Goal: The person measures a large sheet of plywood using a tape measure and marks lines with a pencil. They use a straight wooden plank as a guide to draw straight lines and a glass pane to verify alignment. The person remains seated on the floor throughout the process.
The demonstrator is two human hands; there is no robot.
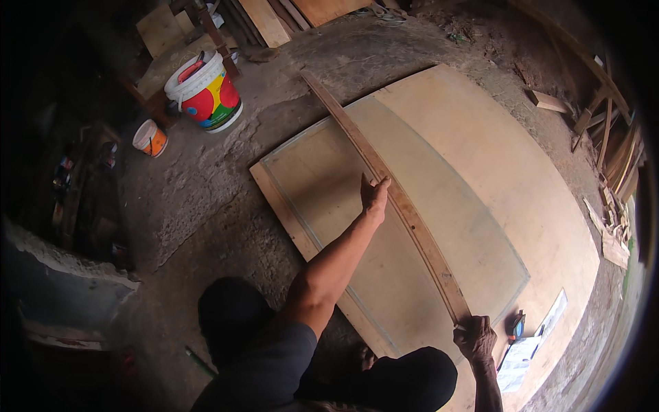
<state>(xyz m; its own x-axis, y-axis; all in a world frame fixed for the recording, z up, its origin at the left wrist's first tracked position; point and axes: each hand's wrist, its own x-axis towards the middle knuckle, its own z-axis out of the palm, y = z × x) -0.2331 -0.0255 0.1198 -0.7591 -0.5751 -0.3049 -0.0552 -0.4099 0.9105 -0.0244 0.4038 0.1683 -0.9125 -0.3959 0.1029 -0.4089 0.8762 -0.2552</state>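
Observation:
A long narrow wooden strip (405,213) lies diagonally across a glass pane (439,226) that rests on a large plywood sheet (522,185) on the floor. My left hand (374,196) reaches forward and presses on the strip near its middle, fingers against its left edge. My right hand (475,338) grips the strip's near end at the lower edge of the pane. The strip's far end sticks out past the board onto the concrete floor.
A white bucket with coloured patches (204,91) and a small orange tub (150,138) stand at the upper left. Wood offcuts and boards (611,151) pile along the right and top. A small tool (516,325) and paper (522,357) lie by my right hand.

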